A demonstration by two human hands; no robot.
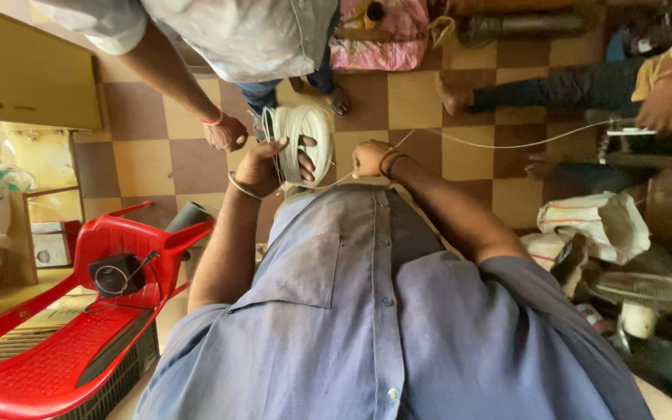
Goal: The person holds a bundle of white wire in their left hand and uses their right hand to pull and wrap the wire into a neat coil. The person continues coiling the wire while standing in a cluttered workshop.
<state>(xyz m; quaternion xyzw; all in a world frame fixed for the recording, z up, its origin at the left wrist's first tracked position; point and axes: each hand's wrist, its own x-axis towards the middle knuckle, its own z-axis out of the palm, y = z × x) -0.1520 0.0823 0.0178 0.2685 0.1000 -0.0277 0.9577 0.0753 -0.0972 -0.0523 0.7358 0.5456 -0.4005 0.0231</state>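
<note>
Looking straight down the front of a grey-blue shirt (367, 311), which fills the near half of the view and hides the lap and legs below it. Left hand (262, 165) is out ahead at centre, fingers wrapped around a coil of white cable (302, 144); the thumb shows on the coil's right face, but the palm side is hidden behind the loops. Right hand (371, 158) sits just right of the coil, closed into a fist on a thin white cable strand (507, 145) that runs off to the far right, where it gets too thin to follow. There another person's hand (663, 105) rests by a small dark device, hard to make out. A second person's hand (225, 132) hangs just left of the coil, body cut off at the top edge. Red plastic chair (79, 311) near left, partly out of frame
</note>
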